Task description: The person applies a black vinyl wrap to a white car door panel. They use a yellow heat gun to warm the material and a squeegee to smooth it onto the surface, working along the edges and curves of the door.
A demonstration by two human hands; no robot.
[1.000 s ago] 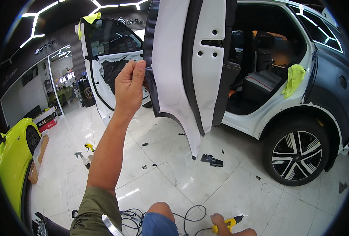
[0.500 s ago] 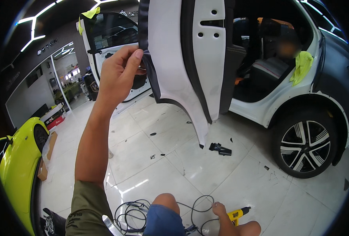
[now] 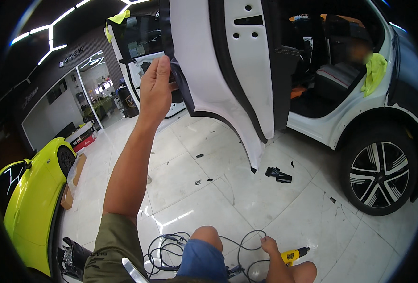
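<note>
My left hand (image 3: 156, 89) is raised to the edge of the open white car door (image 3: 202, 70). Its thumb and fingers are pressed together at a strip of dark glossy film (image 3: 180, 82) along that edge, and the fingertips are partly hidden. Low in the view, my right hand (image 3: 268, 245) is curled closed beside my knee, next to a loop of black cable (image 3: 241, 250). What it holds, if anything, does not show. A yellow heat gun (image 3: 291, 256) with a black nozzle appears just right of my right forearm.
Behind the door stands the white car body with a rear wheel (image 3: 378, 177) and a lime cloth (image 3: 375, 74). A black plastic part (image 3: 278, 175) and dark scraps lie on the tiled floor (image 3: 190, 198). A lime-green car (image 3: 34, 203) is at left, near a black bin (image 3: 73, 254).
The view has shifted, so the scene sits slightly farther right. My left hand remains at the door's edge, its fingers straighter now. My right hand stays low by the cable.
</note>
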